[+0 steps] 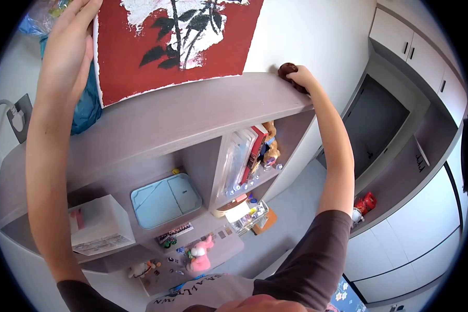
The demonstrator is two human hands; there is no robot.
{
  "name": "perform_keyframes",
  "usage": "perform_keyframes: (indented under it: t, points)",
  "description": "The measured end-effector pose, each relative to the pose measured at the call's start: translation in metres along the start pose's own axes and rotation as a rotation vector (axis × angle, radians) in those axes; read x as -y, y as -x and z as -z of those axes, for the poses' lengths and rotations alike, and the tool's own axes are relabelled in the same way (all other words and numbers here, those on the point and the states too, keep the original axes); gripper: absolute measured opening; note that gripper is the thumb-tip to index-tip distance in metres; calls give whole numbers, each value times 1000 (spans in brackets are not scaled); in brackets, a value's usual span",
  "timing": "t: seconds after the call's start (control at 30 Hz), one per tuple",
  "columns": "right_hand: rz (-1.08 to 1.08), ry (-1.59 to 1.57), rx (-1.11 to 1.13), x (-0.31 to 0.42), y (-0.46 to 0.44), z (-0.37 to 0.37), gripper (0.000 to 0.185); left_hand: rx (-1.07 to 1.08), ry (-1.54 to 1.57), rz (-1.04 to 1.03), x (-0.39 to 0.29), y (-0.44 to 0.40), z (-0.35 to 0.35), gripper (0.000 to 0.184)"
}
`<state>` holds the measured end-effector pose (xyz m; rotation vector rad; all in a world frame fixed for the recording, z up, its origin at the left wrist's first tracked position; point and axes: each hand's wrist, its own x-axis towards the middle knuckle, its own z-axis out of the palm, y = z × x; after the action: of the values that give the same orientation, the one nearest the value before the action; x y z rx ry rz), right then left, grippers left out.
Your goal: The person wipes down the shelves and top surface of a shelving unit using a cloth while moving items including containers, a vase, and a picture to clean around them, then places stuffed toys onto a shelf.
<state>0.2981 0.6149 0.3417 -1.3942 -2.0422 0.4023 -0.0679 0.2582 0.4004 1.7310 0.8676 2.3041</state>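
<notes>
My left hand point(70, 47) is closed on the left edge of a red painting point(119, 67) with dark leaves and stems over white paint. The painting leans up at the back of the shelf top, its upper part cut off by the view. At the far right end of the shelf top, my right hand point(303, 78) grips a dark brown rounded object point(287, 69); its kind cannot be made out. A blue plastic bag point(87, 112) lies behind my left wrist, partly hidden by the painting and arm.
Below the grey shelf top point(192, 104) are compartments with a white box point(101, 223), a light blue tray point(166, 200) and upright books point(252, 153). A pink plush toy point(200, 255) sits lower down. A plugged-in cord point(16, 119) is at the left wall.
</notes>
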Motion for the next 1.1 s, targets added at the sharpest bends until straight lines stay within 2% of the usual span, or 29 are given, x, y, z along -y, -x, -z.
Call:
perform_keyframes:
  t: [0.1, 0.27, 0.37, 0.53, 0.63, 0.67, 0.77, 0.8, 1.0, 1.1]
  points:
    - [58, 189, 141, 0, -25, 2, 27, -5, -33, 7, -2, 4, 2, 34]
    - [129, 365, 82, -5, -47, -9, 36, 27, -5, -1, -7, 4, -2, 32]
    - [189, 259, 33, 8, -16, -13, 37, 24, 6, -12, -7, 7, -7, 30]
    - [311, 131, 210, 23, -6, -14, 36, 19, 43, -45, -9, 10, -19, 26]
    - [336, 66, 272, 36, 6, -13, 35, 7, 62, -64, -10, 13, -26, 24]
    - [285, -37, 319, 44, 14, -12, 32, 8, 70, -70, -11, 14, -29, 24]
    - [398, 10, 367, 52, 10, -12, 30, -1, 87, -91, -12, 17, -35, 22]
    - [370, 77, 412, 60, 13, -10, 33, -2, 93, -93, -12, 18, -37, 21]
    - [473, -36, 533, 86, 15, -29, 34, -14, 129, -126, -17, 25, -49, 18]
    - [445, -157, 675, 112, 32, -35, 38, -15, 144, -143, -20, 26, -57, 17]
